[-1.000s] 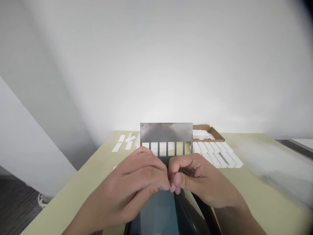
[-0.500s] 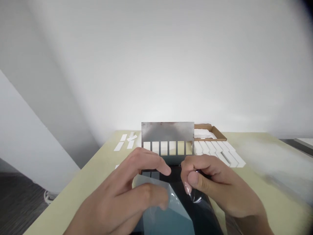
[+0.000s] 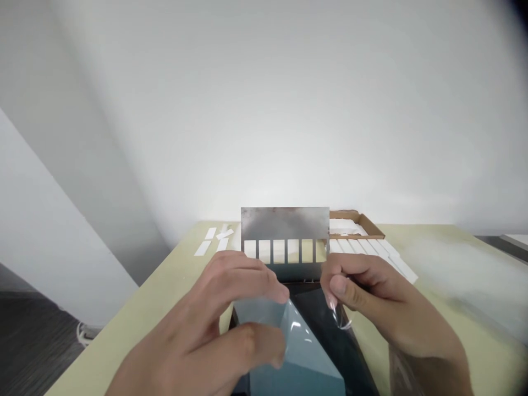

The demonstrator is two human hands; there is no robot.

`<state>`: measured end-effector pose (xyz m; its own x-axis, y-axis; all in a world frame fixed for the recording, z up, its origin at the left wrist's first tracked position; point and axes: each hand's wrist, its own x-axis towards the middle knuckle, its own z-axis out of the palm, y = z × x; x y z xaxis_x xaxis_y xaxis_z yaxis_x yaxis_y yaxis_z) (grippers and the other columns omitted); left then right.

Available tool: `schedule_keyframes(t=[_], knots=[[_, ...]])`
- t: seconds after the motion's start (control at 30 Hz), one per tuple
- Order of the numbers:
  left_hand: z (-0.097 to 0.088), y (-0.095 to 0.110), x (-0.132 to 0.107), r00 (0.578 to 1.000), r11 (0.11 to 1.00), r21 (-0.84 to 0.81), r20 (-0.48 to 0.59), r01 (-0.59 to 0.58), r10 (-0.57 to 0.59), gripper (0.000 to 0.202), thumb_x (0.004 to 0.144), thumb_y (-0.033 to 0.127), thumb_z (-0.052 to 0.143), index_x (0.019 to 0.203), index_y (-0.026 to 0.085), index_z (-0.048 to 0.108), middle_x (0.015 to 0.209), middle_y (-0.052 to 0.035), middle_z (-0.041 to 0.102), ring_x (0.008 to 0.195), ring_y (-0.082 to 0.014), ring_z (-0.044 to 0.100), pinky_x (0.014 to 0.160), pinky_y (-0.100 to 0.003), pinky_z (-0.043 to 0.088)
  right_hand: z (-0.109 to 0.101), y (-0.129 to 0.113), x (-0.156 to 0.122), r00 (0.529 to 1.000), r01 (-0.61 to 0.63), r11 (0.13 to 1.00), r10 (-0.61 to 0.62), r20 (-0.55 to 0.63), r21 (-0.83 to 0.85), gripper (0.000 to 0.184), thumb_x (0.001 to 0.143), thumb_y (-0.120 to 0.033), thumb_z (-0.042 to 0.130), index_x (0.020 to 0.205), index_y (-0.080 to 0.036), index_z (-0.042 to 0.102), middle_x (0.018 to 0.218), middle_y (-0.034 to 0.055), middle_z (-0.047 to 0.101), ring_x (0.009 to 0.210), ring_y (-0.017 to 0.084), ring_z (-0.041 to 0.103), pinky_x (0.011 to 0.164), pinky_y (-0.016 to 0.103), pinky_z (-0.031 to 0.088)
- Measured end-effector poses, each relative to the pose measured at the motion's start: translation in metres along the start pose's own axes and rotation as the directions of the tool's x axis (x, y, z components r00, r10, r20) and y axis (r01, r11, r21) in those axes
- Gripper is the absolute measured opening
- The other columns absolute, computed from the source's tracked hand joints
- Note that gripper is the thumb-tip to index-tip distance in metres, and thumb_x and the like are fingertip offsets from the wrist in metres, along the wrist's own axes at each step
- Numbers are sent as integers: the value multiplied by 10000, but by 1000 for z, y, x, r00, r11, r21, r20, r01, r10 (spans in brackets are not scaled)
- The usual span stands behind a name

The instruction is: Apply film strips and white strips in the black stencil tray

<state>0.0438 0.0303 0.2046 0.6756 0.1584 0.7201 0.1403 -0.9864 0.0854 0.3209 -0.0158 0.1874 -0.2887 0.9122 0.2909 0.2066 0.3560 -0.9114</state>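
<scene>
My left hand pinches a bluish, film-covered panel near its top edge, thumb under and fingers over. My right hand is closed in a pinch on a clear plastic film that lifts away from the panel toward the right. A dark surface shows where the film has come off. Behind both hands stands a grey metal plate with a row of several rectangular slots along its lower part.
Several white strips lie in a row on the yellowish table at the right, beside a shallow cardboard tray. A few more white strips lie at the far left. A white wall rises behind.
My hands have drawn apart: the right one has pulled the clear film off to the right, baring more of the dark surface. The left hand stays on the panel.
</scene>
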Motion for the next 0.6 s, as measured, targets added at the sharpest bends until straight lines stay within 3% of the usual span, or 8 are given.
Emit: schedule_keyframes(t=[0.2, 0.37, 0.5, 0.6], knots=[[3, 3, -6, 997, 998, -11, -49, 58, -58, 312, 981, 69, 541, 913, 303, 734, 1172, -36, 653, 1161, -259, 607, 1018, -435, 586, -5, -2, 1, 999, 2, 997, -5, -35, -77, 359, 1091, -470, 552, 841, -233, 656, 736, -27, 557, 686, 121, 475, 628, 266, 373], [0, 5, -6, 996, 997, -5, -57, 76, -76, 302, 997, 81, 544, 950, 307, 738, 1238, -14, 663, 1235, -239, 581, 1074, -397, 545, -7, 1, -1, 998, -1, 994, -6, -62, -110, 376, 1094, -485, 532, 837, -238, 650, 733, -18, 531, 699, 136, 461, 628, 281, 371], [-3, 2, -4, 997, 999, 26, 67, -38, 36, 296, 955, 8, 551, 942, 274, 681, 1356, 62, 703, 1368, -200, 531, 1221, -381, 406, -14, 6, -1, 992, -22, 982, -3, -128, -189, 378, 1084, -508, 533, 840, -241, 640, 744, -3, 535, 721, 155, 486, 644, 298, 388], [-2, -1, -7, 990, 996, 29, 118, -80, 76, 278, 981, 38, 543, 931, 282, 667, 1288, 82, 758, 1372, -166, 553, 1271, -363, 294, -28, 8, -2, 969, -39, 948, -41, -243, -315, 388, 1069, -530, 545, 826, -237, 620, 753, 10, 553, 735, 167, 501, 643, 300, 403]])
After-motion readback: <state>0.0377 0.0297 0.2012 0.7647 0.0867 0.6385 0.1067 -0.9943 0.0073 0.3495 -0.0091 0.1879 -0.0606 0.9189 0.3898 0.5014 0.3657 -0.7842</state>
